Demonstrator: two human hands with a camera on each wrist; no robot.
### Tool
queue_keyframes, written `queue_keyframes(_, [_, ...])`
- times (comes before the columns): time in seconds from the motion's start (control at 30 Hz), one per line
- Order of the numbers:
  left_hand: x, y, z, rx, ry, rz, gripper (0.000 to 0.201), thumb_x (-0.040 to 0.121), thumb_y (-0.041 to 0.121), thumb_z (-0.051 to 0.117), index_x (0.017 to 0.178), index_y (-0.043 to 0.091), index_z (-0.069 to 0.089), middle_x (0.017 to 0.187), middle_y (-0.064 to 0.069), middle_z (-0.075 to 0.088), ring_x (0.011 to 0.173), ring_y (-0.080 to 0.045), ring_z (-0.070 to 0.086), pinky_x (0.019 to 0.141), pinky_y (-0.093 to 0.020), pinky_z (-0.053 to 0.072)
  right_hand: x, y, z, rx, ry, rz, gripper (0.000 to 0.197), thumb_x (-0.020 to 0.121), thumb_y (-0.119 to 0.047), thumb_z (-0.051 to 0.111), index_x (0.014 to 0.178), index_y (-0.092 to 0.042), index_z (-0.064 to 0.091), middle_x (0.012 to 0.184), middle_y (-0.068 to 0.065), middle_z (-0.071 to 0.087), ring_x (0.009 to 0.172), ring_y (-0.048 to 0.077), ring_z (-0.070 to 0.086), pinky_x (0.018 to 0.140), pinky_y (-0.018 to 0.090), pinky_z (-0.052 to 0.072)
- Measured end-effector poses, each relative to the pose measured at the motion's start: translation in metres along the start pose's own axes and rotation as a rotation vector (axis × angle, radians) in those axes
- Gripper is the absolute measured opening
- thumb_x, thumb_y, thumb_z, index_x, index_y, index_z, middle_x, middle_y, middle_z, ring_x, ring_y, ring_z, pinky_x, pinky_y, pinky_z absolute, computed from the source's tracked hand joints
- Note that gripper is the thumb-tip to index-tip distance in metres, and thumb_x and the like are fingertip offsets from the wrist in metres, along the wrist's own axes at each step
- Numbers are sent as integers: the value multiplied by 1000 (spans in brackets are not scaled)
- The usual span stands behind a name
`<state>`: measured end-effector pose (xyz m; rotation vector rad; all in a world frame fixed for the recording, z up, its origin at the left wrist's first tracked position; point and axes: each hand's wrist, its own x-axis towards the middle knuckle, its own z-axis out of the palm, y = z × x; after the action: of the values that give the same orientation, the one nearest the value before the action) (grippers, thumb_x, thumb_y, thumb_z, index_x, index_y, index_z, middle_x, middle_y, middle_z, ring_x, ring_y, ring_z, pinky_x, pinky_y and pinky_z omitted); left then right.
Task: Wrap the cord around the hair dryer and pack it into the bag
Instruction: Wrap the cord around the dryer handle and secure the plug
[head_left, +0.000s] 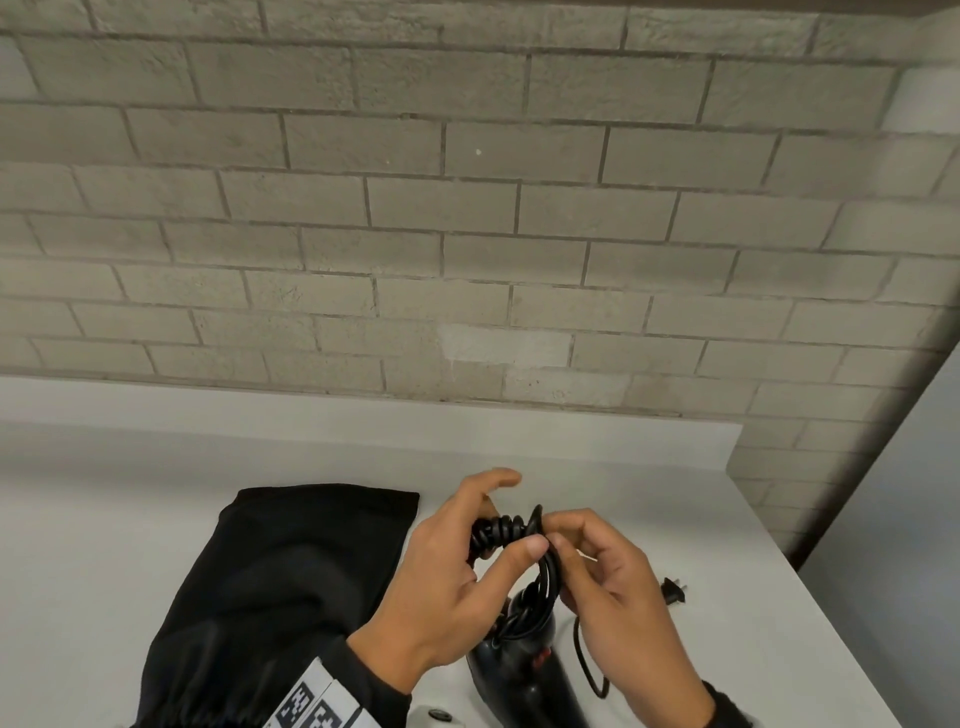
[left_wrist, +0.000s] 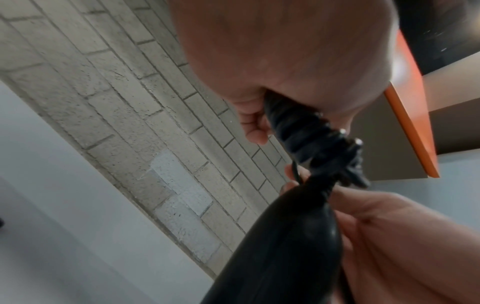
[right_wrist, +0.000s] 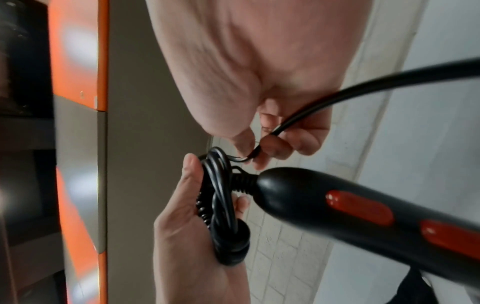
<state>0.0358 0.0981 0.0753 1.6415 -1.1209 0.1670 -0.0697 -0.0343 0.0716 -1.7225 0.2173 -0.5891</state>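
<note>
Lower left: black drawstring bag (head_left: 291, 587) flat on white counter (head_left: 156, 467). Centre: left hand (head_left: 452, 587) curled round coiled cord (head_left: 506, 530). Hair dryer (head_left: 524, 670) below. Right hand (head_left: 618, 603) pinching loose cord. Plug (head_left: 674, 590) at right.

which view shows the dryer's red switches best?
Right wrist: both red switches sit unobstructed on the black plastic hair dryer handle. Head shows only a red sliver; left wrist shows none.

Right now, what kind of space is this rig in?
Likely an indoor workroom or staged test space, not a bathroom. A plain white table stands against a grey painted brick wall, and orange-and-beige cabinet panels show in the right wrist view. No sink or mirror is in view.
</note>
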Motion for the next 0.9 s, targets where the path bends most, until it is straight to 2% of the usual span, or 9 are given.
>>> queue_keyframes(0.1, [0,-1,-1,63,1,14,30,93,53,56,119,38,59,91,18,65,86,-11,64,74,-23,51,-5,-3,2,105,-61,58,27,96,-43,52,97,-26,73,78,19,56,68,17,44,64,29,39])
queue_keyframes(0.2, [2,0,-2,56,-1,-9,27,94,53,54,105,32,67,87,12,66,84,-16,63,72,-26,49,-9,-2,0,90,-136,46,43,81,-59,62,102,-22,71,71,15,52,66,18,48,67,28,44])
queue_keyframes(0.27, [4,1,-3,58,-22,-39,29,93,55,53,99,30,66,82,10,64,81,-17,61,72,-26,48,-8,0,0,38,-169,43,43,77,-55,71,106,-23,70,79,18,62,74,30,59,76,42,53])
queue_keyframes(0.3, [5,1,-4,57,-27,-58,29,93,56,52,97,31,66,81,9,64,82,-17,61,73,-26,48,-8,0,-1,5,-167,36,41,78,-52,72,108,-24,70,85,16,65,82,31,61,82,45,53])
queue_keyframes(0.4, [7,1,-6,78,-22,-99,33,90,60,50,93,32,66,81,12,64,83,-14,60,73,-24,47,-7,-3,1,-121,-128,-1,34,78,-52,71,105,-32,71,94,-2,67,91,19,60,86,40,49])
queue_keyframes(0.47, [8,1,-7,81,-14,-121,35,89,63,48,91,33,66,79,13,63,81,-13,60,71,-22,46,-9,-4,6,-181,-33,2,24,77,-46,75,100,-42,70,95,-12,67,93,10,58,85,32,46])
queue_keyframes(0.53, [9,1,-8,70,3,-153,37,89,65,48,90,33,66,79,14,64,80,-12,59,70,-19,44,-13,-6,13,-199,92,3,29,75,-35,80,98,-44,66,94,-18,67,94,5,58,83,26,44])
queue_keyframes(0.73, [9,14,-8,-37,30,-247,20,89,46,60,91,29,69,80,18,68,79,-3,63,71,-9,44,-15,-6,20,-132,189,-16,32,73,-24,83,94,-32,61,90,-17,69,89,8,63,82,29,51])
queue_keyframes(0.9, [10,17,-5,-7,33,-257,21,88,46,61,99,30,68,89,14,65,92,0,61,76,-7,44,-15,-4,17,-73,188,-37,33,72,-17,84,92,-30,61,88,-8,69,86,12,63,83,28,51])
